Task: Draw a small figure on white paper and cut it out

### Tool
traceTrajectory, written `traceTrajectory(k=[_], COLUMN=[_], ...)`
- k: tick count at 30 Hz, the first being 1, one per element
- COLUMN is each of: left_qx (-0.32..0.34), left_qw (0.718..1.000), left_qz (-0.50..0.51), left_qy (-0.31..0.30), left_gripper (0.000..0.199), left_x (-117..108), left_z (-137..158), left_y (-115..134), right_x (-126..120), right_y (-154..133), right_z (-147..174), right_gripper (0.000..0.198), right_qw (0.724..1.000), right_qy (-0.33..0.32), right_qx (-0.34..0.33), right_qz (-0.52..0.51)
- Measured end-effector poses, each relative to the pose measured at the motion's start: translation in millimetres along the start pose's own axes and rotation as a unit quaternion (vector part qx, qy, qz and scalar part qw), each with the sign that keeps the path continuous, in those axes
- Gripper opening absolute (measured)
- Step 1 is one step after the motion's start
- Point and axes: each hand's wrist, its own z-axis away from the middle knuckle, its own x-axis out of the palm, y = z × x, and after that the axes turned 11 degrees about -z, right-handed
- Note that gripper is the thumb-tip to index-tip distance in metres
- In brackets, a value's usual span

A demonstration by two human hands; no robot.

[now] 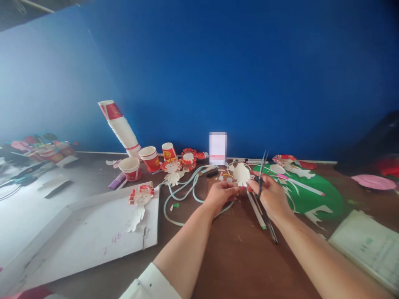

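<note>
My left hand [222,195] pinches the lower edge of a white paper cutout [241,174] with a rounded, scalloped outline. A bit of red shows beneath it. My right hand [271,195] holds a pair of scissors [263,164], blades pointing up, beside the cutout's right side. The right fingertips come close to the cutout's lower right edge; whether they touch it I cannot tell. Below my hands lies a white marker [256,211] with a green end, next to a dark slender tool [270,227]. Right of them a green round sheet [318,195] carries paper scraps and a pink-and-white pen [307,186].
A leaning cup stack [121,128] and red-and-white paper cups [149,158] stand at the back left. A paper figure [143,197] lies on a white board [115,232]. Pale cable [174,222] loops across the table's middle. A notebook [368,249] and pink plate [374,182] are right.
</note>
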Motion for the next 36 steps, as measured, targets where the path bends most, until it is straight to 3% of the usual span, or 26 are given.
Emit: traceTrajectory(k=[24,31,36], left_qx=[0.005,0.016,0.016], left_qw=[1.0,1.0,1.0], left_qz=[-0.016,-0.015,-0.023], left_qy=[0.009,-0.018,-0.004], left_gripper=[0.036,0.036,0.037], left_x=[-1,-2,-1], left_z=[-3,-2,-2], left_y=[-4,-5,-5], right_x=[10,7,5], right_y=[-17,-14,-6], right_z=[11,10,7], right_gripper=[0.04,0.029,0.027], right_qw=[0.999,0.998,0.997], right_qy=[-0.002,-0.01,-0.016], right_qx=[0.018,0.001,-0.004], right_qz=[0.041,0.061,0.07])
